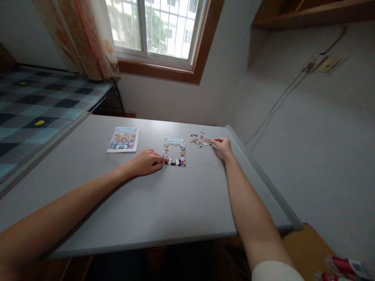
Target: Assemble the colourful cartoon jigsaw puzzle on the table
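Note:
A small jigsaw frame [175, 151], with its border joined and its middle bare, lies on the grey table [152, 203]. My left hand [146, 162] rests on the table with its fingers curled, the fingertips touching the frame's lower left corner. A scatter of several loose puzzle pieces [200, 141] lies to the right of the frame. My right hand [222, 147] reaches to that scatter, fingers bent and pinching at a piece on its right edge. A printed reference picture [123, 139] lies flat to the left of the frame.
A bed with a checked cover [35, 105] stands to the left of the table. A window [158, 27] with a patterned curtain [82, 35] is behind. A white wall [307, 128] with a socket and cable runs along the table's right edge. A wooden stool [307, 246] sits lower right.

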Demonstrator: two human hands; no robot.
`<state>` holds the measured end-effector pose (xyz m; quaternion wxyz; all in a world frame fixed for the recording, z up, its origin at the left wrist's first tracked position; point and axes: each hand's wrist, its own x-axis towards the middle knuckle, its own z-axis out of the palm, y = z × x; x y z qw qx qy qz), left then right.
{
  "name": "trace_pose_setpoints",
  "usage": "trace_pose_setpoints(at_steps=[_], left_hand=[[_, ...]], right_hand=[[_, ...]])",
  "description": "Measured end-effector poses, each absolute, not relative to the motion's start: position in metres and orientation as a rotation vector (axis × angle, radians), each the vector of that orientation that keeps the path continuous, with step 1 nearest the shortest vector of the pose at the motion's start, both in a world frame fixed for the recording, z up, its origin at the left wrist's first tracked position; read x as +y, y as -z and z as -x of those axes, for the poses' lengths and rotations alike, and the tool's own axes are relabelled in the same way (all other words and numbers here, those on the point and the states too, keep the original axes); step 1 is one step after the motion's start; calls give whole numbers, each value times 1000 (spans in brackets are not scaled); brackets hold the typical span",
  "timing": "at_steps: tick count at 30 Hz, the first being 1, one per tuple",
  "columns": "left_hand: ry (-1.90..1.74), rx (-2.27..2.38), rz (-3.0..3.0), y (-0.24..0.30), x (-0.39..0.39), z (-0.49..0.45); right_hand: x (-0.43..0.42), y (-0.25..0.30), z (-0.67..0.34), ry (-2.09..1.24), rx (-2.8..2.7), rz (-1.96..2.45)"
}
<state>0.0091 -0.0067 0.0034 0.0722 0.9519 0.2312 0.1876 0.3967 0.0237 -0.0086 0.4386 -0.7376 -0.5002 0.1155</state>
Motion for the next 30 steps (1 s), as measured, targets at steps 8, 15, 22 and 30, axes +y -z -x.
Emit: trace_pose_setpoints(at_steps=[8, 15, 22, 30], left_hand=[[-584, 684, -2854, -3, -7, -10], [-575, 677, -2854, -4, -8, -11], [-561, 702, -2868, -6, -9, -11], [-548, 704, -2855, -8, -9, -12]], right_hand=[[30, 12, -403, -279, -1068, 1865], [25, 8, -397, -214, -1171, 1998], [19, 5, -377, -22, -1382, 2056], [15, 6, -358, -30, -1766, 1929]])
